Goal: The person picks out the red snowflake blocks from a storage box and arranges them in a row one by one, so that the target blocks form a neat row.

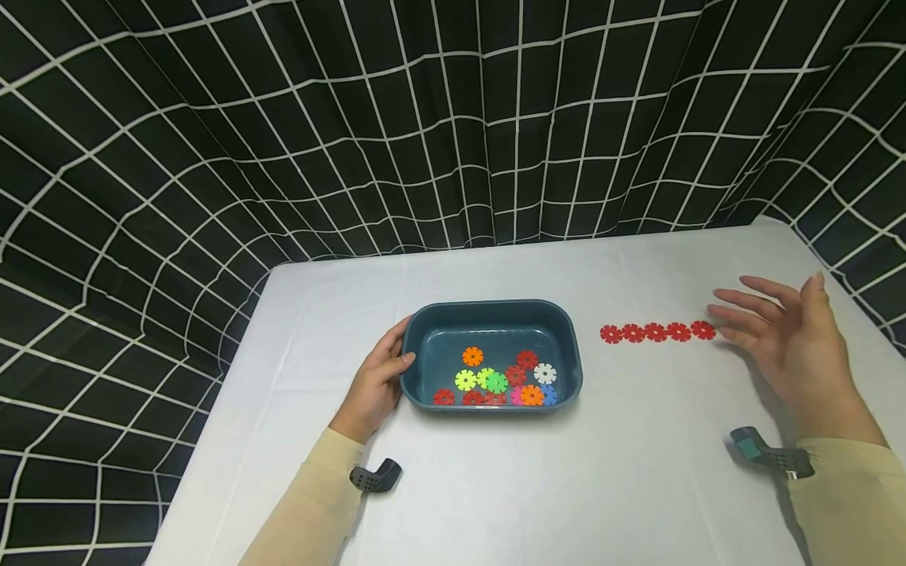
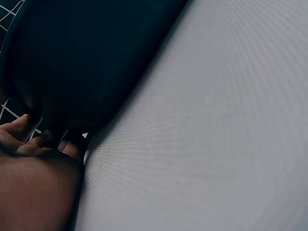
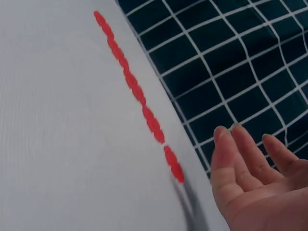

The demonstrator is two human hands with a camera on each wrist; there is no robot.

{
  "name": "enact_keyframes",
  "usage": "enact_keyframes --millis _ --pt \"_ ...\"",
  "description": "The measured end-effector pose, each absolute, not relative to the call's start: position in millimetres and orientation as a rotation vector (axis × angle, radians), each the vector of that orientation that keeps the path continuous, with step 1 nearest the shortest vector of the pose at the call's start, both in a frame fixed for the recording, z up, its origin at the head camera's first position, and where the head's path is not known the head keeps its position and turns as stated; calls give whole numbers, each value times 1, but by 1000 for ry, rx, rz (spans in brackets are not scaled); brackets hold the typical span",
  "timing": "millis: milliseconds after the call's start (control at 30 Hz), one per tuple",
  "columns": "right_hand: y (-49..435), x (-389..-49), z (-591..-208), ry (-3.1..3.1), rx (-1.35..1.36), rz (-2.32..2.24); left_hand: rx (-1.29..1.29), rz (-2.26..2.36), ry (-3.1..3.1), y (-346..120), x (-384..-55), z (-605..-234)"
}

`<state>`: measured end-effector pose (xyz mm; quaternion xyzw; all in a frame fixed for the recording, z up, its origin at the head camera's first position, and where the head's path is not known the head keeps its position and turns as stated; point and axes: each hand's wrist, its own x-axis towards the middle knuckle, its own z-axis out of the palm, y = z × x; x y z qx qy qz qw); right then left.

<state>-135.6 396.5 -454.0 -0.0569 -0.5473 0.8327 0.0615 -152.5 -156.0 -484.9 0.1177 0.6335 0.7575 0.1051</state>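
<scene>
My left hand [image 1: 371,387] grips the left end of a dark blue-green plastic basin [image 1: 488,409], thumb over the rim. In the left wrist view, the fingers [image 2: 70,148] meet the basin's dark outer wall [image 2: 91,57]. Snowflake-shaped plastic discs in red, orange, yellow, green, white, pink and blue lie inside, among them a white disc [image 1: 545,373]. To the basin's right, several red discs [image 1: 656,332] form a straight row on the table. Past the row's right end, my right hand [image 1: 793,346] is raised with spread, relaxed fingers and holds nothing.
A white cloth [image 1: 623,479] covers the table. Black curtains with a white grid [image 1: 439,126] hang behind the table and along its sides. Each wrist wears a dark strap with a small device, such as the right wrist device [image 1: 750,444].
</scene>
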Motion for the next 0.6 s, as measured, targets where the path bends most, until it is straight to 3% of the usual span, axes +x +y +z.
enact_keyframes --millis 367,600 --pt "365 -134 -425 -1654 331 2650 334 2249 1854 -156 -152 -484" --pt "330 -130 -410 -1850 448 2517 346 2255 1841 -156 -152 -484"
